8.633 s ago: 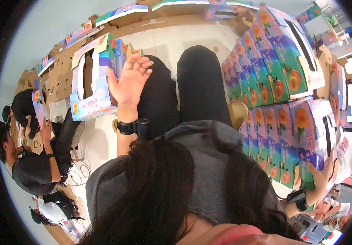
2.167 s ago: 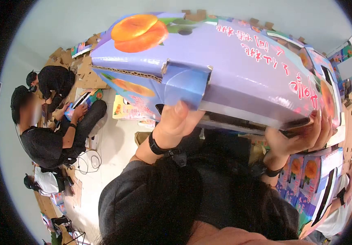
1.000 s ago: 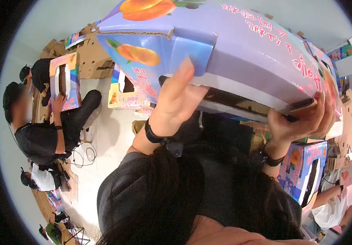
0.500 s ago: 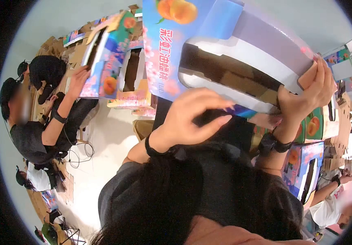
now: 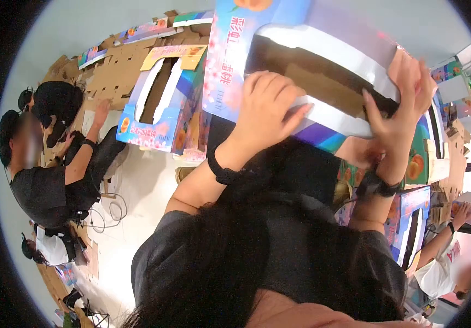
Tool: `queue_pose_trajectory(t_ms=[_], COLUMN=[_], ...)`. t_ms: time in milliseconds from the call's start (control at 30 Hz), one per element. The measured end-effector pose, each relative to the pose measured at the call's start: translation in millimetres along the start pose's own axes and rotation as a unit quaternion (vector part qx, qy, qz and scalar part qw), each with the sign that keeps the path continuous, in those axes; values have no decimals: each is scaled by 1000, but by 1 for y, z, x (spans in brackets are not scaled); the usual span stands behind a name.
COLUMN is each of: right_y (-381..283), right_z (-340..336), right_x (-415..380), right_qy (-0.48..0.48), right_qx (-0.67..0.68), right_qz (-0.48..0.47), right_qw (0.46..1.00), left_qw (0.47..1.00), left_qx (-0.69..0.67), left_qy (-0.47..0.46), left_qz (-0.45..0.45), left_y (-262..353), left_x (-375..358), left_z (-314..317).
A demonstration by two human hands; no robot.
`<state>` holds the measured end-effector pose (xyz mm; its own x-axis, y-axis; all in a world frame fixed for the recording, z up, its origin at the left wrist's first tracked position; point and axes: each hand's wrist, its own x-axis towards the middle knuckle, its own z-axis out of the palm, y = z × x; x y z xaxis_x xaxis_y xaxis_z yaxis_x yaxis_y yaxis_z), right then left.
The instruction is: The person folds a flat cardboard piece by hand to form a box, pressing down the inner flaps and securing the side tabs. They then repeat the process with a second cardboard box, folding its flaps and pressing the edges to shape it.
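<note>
A blue, pink and purple fruit carton (image 5: 224, 65) with a long cut-out opening and white inner edges is tilted up in front of me. My left hand (image 5: 274, 106) bends its fingers over the near white edge at the left end of the opening, thumb beside it. At the right end, my right hand (image 5: 402, 106) grips the carton, with one digit at the opening and the others around the end panel. The carton's underside is out of sight.
A similar carton (image 5: 131, 128) stands on the left, near a seated person (image 5: 44, 186) in black. Flattened cardboard (image 5: 107, 82) lies behind. More cartons (image 5: 410, 218) are at the right, where another person (image 5: 438, 273) in white holds one.
My left hand has moved up and right onto the opening's edge. The carton has shifted slightly right. The co-worker's hand has left the neighbouring carton, which now stands lower.
</note>
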<state>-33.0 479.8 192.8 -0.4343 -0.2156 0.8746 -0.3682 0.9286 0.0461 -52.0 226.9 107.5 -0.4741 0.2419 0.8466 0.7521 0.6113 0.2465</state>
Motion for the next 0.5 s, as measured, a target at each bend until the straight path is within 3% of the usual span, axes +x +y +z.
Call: queue_pose_trajectory(t_ms=[67, 100, 133, 167, 233, 500], right_y=[0, -5, -16, -31, -45, -36], right_z=[3, -13, -11, -16, -7, 2], right_x=[-22, -19, -26, -25, -41, -47], right_qy=[-5, -131, -174, -230, -295, -270], right_qx=[126, 168, 196, 101, 23, 17], right_qz=[8, -26, -28, -66, -44, -26], right_qw=[992, 977, 965, 966, 954, 962], left_qw=[1000, 1000, 999, 1000, 999, 997], left_qx=[-1, 2, 5, 2, -4, -20], left_qy=[-2, 0, 0, -6, -21, -73], left_qz=[-18, -24, -32, -29, -24, 24], left_y=[-8, -13, -17, -20, -22, -17], left_x=[2, 2, 2, 3, 5, 19], left_z=[5, 9, 12, 13, 11, -13])
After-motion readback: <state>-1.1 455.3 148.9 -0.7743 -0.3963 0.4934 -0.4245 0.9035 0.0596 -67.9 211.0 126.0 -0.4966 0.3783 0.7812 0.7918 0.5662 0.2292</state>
